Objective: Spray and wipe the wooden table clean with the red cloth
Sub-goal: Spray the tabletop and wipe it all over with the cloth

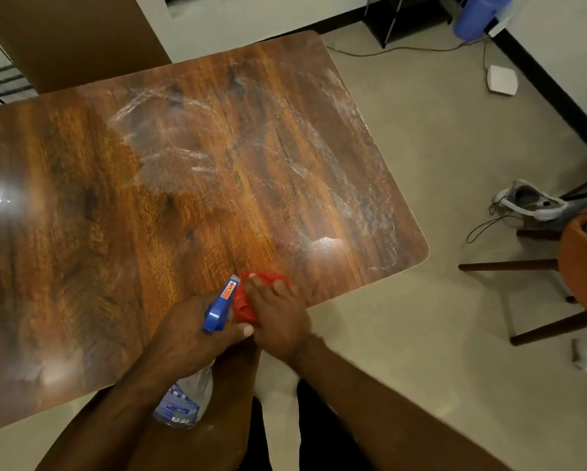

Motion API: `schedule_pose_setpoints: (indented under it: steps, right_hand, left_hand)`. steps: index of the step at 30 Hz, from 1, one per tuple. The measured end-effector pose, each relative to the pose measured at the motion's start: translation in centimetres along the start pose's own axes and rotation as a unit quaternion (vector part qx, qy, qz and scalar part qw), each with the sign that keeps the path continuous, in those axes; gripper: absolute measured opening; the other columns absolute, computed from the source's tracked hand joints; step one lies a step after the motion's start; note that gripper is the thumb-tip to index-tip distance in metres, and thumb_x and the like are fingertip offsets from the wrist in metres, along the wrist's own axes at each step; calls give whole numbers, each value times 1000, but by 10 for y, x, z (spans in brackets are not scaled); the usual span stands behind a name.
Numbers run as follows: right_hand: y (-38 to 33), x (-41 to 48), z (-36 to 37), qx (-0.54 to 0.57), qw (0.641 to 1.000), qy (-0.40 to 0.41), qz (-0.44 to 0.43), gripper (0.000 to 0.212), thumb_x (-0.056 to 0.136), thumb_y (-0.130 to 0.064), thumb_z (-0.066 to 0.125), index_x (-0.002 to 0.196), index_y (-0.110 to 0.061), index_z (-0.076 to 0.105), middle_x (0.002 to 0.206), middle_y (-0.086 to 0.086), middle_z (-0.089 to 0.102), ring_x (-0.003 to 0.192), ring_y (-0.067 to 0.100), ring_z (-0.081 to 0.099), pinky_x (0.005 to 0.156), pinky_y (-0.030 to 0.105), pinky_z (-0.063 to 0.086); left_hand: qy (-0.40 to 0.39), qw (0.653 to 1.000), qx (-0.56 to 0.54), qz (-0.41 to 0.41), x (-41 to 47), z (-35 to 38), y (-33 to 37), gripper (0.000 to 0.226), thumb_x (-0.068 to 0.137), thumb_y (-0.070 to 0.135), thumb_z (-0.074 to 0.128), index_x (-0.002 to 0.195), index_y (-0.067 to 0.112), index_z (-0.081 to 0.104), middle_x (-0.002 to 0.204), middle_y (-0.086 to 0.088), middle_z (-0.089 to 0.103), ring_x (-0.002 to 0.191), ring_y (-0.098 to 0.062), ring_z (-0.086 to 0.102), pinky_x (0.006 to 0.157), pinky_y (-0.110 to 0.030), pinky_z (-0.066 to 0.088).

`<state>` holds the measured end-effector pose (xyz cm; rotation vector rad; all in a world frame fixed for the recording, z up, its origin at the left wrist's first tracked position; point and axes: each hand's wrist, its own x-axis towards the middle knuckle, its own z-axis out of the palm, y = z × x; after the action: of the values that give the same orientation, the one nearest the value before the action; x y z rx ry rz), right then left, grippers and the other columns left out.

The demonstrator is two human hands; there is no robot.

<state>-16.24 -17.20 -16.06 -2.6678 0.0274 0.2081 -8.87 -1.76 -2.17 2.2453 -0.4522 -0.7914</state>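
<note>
The wooden table (122,212) fills the left and middle of the view, with whitish wet streaks over its far and right parts. My left hand (187,331) grips a clear spray bottle (183,402) with a blue trigger head (221,305), held over the table's near edge. Right beside it, my right hand (277,317) lies on the bunched red cloth (248,300) and presses it onto the table near the front edge. The nozzle almost touches the cloth.
An orange chair (580,263) with dark wooden legs stands on the floor at the right. A white shoe (530,202), cables and a white box (502,79) lie on the floor beyond. A brown panel (71,35) stands behind the table's far left.
</note>
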Motion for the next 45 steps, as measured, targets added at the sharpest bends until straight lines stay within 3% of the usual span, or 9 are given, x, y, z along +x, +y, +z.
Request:
schedule_pose_setpoints:
  steps: [3,9,12,20,25,29,37,42,45]
  right_hand:
    - [1,41,-8,-13,996,-6,-85,73,90,-41,67,155,-20,40,160,5,44,128,33,48,107,54,40]
    - [93,130,-75,-26,990,50,132,96,84,-43,71,162,-25,19,162,1,41,139,33,38,113,57,32]
    - [107,119,-91,-38,987,45,148,107,77,-38,81,163,-23,20,164,0,37,138,31,36,112,51,34]
    - [74,-10,-27,-30,996,11,-89,69,84,-35,41,152,-27,48,155,-4,52,107,32,58,88,42,46]
    - [182,47,-95,-16,987,88,133,60,97,-37,60,153,-39,39,142,0,58,117,27,51,99,44,43]
    - [176,48,-101,69,967,112,219,70,87,-21,64,150,-42,42,135,5,55,115,30,49,97,46,47]
    - [149,-61,-52,2,999,40,-3,83,74,-24,74,152,-29,46,148,-13,56,105,29,57,88,44,47]
    - [239,-37,-134,-9,978,113,176,97,56,1,73,145,-30,49,117,9,70,94,39,56,83,46,50]
    - [242,-17,-153,41,945,131,296,92,66,0,67,148,-37,48,97,12,48,93,41,52,88,45,50]
  left_hand:
    - [4,999,-8,-30,2,-2,7,27,75,37,82,71,27,58,62,12,63,57,-3,60,56,-18,46]
    - [43,997,12,-61,1,-4,14,36,76,37,81,66,20,51,57,5,51,52,-9,50,54,-22,40]
    - [50,996,3,-69,0,-1,12,35,74,43,81,70,19,55,60,2,56,55,-13,55,56,-26,45]
    - [45,999,-16,-8,2,26,37,33,73,48,80,70,24,58,70,7,64,65,-15,60,54,-19,47]
    - [40,999,4,5,9,34,38,38,73,54,77,71,22,57,64,1,60,60,-19,58,58,-32,52]
    - [33,999,0,19,16,42,44,41,71,60,72,68,22,55,61,3,56,57,-18,56,55,-27,46]
    - [6,997,51,52,35,59,53,48,70,70,66,63,27,47,58,8,51,56,-13,51,54,-23,41]
    - [4,998,33,56,41,64,60,49,69,70,66,64,23,50,59,6,52,56,-15,52,53,-24,43]
    - [-2,997,43,63,43,68,63,48,71,65,70,65,23,49,59,4,53,57,-16,53,54,-29,45]
